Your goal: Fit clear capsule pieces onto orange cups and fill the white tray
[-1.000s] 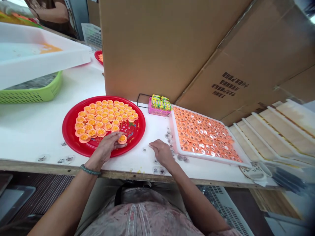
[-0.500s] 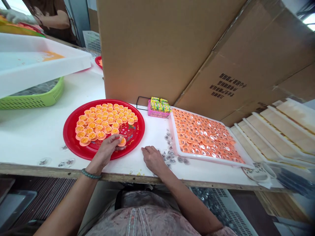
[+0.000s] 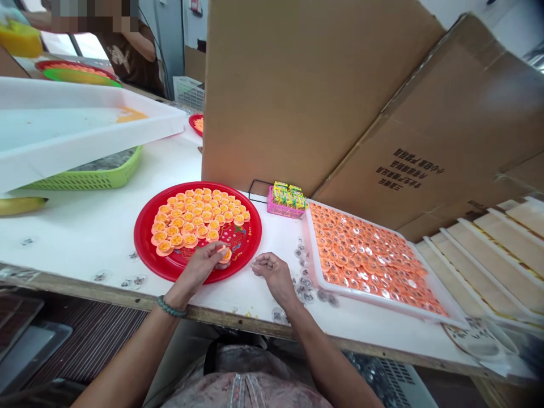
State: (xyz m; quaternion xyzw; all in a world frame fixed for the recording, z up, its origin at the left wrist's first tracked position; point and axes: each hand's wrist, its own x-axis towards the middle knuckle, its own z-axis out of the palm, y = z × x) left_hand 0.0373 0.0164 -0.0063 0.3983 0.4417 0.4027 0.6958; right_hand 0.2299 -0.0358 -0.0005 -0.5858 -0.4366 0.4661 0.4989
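My left hand (image 3: 203,267) rests on the near rim of a round red tray (image 3: 147,241) and pinches one small orange cup-shaped piece (image 3: 225,254). Several more orange pieces (image 3: 199,218) lie packed in rows on that tray. My right hand (image 3: 272,272) hovers just right of the tray over the white table, its fingers curled into a pinch; what they hold is too small to make out. Small clear round caps (image 3: 302,279) lie scattered beside that hand.
A white tray (image 3: 429,309) full of capped orange pieces lies to the right. A pink basket (image 3: 284,209) stands before large cardboard boxes (image 3: 297,85). Far left are a white tub (image 3: 76,133), a green basket (image 3: 91,180) and a banana (image 3: 19,205). Another person (image 3: 127,54) stands behind.
My right hand has left the scattered caps and lifted towards the tray with its fingers pinched. The left hand stays on the orange piece. The view has shifted.
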